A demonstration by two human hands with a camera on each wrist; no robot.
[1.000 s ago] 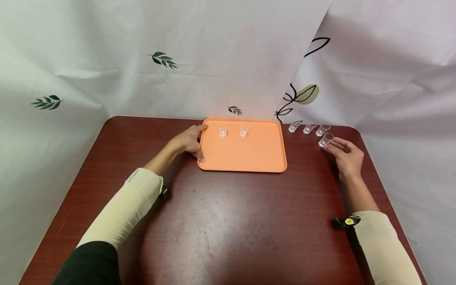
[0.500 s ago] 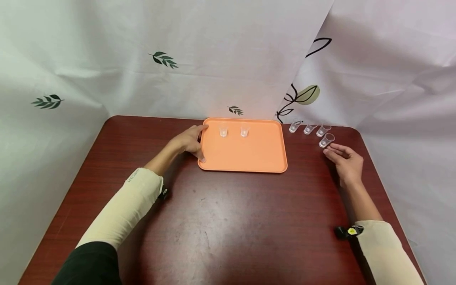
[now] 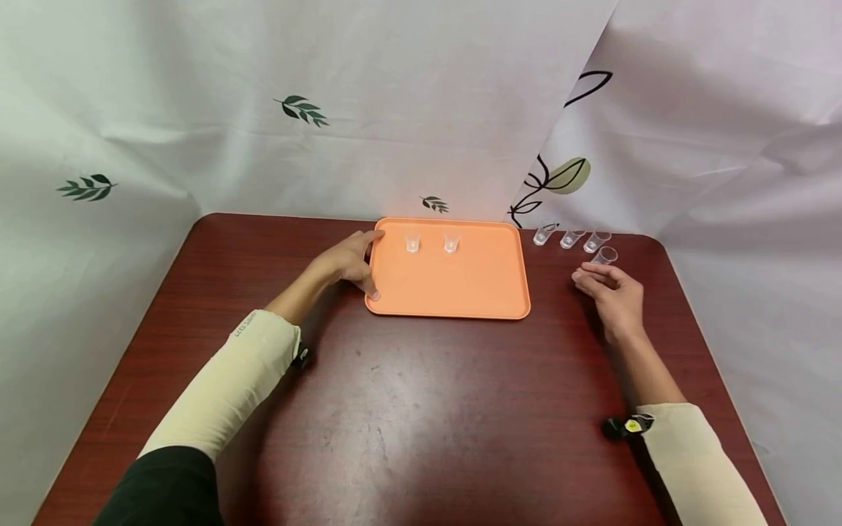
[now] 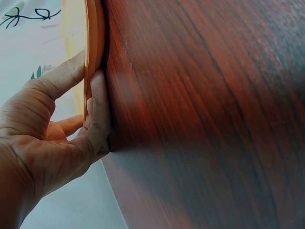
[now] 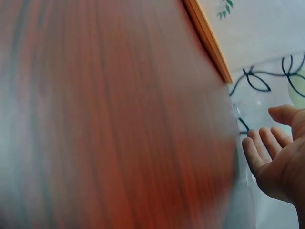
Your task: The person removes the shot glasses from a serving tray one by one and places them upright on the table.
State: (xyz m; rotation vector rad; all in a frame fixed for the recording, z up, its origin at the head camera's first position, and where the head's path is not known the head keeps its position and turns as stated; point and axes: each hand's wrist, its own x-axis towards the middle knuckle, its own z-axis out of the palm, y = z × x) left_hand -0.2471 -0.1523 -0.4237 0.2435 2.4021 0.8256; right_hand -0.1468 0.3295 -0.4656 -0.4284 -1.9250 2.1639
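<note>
On the far side of the table lies an orange tray. My left hand grips its left edge; the left wrist view shows the thumb on one side of the rim and fingers on the other. Two small clear cups, a left one and a right one, stand on the tray near its back. My right hand holds nothing, its fingers loosely bent, just in front of a clear cup that it partly hides. Behind that cup, three more clear cups stand in a row on the table.
The dark red wooden table stretches toward me in front of the tray. A white cloth wall with leaf prints rises at the table's back edge and sides. The row of cups stands between the tray's right side and the table's back right corner.
My right hand has let go of the nearest cup, which stays on the table, drawn back slightly and shifted left in front of it. The left hand and tray have not moved.
</note>
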